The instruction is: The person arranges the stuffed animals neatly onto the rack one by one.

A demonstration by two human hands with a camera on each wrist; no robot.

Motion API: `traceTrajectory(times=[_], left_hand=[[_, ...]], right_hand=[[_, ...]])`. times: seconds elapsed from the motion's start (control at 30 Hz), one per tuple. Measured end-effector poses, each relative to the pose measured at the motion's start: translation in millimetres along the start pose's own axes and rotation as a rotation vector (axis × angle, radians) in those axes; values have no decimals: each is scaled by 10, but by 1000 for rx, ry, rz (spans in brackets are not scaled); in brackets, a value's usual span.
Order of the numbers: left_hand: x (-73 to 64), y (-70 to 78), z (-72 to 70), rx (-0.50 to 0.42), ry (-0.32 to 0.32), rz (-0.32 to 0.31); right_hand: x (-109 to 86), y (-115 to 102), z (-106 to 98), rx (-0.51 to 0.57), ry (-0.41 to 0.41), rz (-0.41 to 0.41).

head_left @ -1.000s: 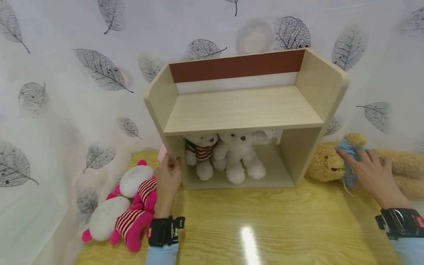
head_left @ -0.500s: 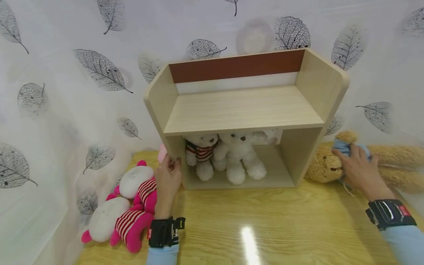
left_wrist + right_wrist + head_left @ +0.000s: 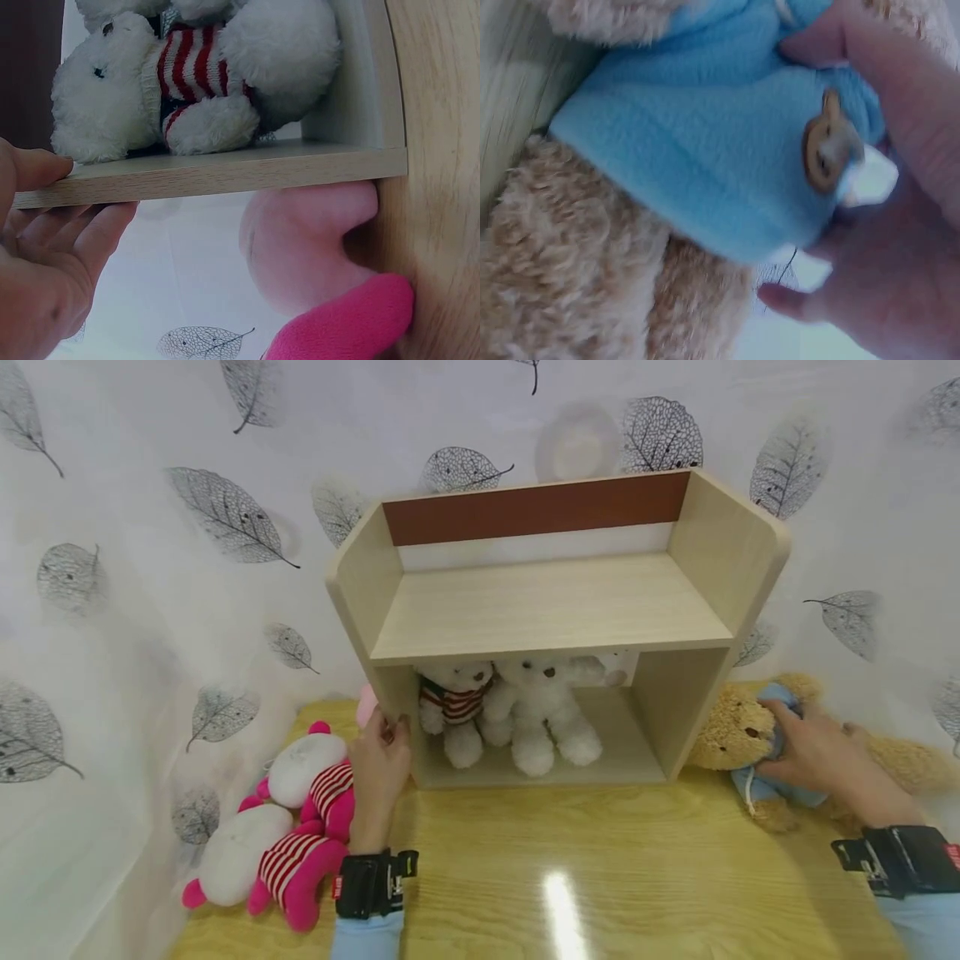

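Head view: the brown bear [image 3: 737, 727] has rolled a bit, so the right grip [image 3: 832, 768] now pinches its body; the left grip [image 3: 381, 772] pinches the shelf [image 3: 555, 606].

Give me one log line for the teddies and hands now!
left hand: grips shelf side panel; right hand: holds brown bear by blue top; two white bears: inside lower compartment
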State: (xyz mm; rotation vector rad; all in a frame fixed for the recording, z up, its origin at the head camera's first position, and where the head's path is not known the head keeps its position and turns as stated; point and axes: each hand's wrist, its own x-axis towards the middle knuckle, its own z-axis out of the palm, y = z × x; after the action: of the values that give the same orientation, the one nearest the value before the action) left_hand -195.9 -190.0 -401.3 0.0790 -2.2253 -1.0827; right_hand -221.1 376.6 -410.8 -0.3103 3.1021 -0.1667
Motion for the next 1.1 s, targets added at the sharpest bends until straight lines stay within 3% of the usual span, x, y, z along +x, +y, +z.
traceTrajectory(times=[0.17, 0.4, 0.63, 0.93, 1.1], left_hand=[[10, -18, -2, -16, 4, 6], [2, -4, -6, -43, -18, -33], [13, -11, -4, -16, 0, -10], [14, -5, -12, -31, -16, -18], [10, 2, -15, -23, -13, -24]], right_hand=[[10, 51, 33, -29, -73, -20], [-26, 61, 204, -114, 44, -47], [-34, 54, 230, -129, 36, -45], [-79, 48, 280, -90, 221, -61], [-128, 62, 274, -75, 265, -57]])
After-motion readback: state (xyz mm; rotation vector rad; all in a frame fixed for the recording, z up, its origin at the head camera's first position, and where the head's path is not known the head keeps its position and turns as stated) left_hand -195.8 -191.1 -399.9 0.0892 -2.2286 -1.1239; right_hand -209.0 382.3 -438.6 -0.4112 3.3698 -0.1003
